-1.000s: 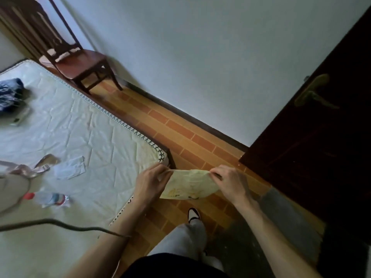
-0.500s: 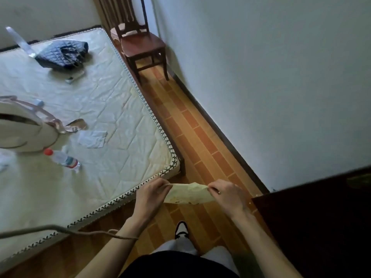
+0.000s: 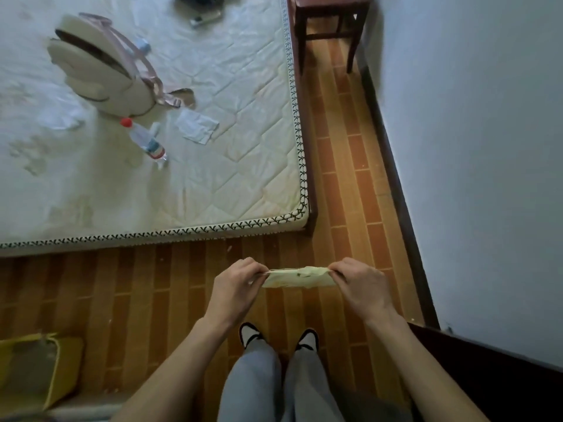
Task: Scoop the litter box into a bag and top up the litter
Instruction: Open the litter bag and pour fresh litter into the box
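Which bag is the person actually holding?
The thin yellowish plastic bag, stretched between left hand and right hand; the cream backpack lies untouched on the mattress.

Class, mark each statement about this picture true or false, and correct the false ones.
1. Both hands hold the yellowish bag. True: left hand and right hand pinch its ends.
2. The water bottle stands upright on the floor. False: it lies on the mattress.
3. The bottle has a red cap. True.
4. The chair stands on the mattress. False: it stands on the floor beside it, near the wall.
5. The bag rests on the floor. False: it is held in the air.
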`<state>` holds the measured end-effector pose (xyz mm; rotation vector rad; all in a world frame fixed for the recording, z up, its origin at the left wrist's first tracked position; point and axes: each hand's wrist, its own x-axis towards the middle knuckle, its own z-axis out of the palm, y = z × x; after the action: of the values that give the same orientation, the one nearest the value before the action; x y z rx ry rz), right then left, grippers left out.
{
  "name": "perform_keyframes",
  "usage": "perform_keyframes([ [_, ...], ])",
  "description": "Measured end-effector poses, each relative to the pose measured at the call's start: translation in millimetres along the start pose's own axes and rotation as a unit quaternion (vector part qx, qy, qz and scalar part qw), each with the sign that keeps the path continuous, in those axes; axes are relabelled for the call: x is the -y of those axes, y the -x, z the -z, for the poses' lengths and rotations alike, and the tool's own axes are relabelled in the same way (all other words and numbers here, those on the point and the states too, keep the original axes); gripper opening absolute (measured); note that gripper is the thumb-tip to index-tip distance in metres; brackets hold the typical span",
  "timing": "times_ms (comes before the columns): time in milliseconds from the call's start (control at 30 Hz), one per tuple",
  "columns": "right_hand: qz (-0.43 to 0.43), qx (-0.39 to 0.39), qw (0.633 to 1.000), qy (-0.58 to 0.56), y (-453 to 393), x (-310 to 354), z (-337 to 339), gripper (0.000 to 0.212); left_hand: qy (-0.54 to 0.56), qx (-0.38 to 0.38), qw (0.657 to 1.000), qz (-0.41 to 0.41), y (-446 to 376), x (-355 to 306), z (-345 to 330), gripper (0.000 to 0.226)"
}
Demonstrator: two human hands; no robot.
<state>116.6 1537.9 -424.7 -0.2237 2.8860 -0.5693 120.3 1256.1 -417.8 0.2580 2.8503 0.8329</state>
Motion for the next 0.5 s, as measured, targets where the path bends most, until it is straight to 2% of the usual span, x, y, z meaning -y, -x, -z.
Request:
perform_keyframes([
  [200, 0.051, 0.009, 0.999, -0.006, -30, -12, -50, 0.011, -0.005, -0.002, 0.999, 0.031, 0, 37, -30, 0.010],
  [500, 0.106, 0.057, 0.993, -0.004, -69, -22, -169, 0.015, 0.015, 0.014, 0.998, 0.057, -11, 143, -95, 0.017],
])
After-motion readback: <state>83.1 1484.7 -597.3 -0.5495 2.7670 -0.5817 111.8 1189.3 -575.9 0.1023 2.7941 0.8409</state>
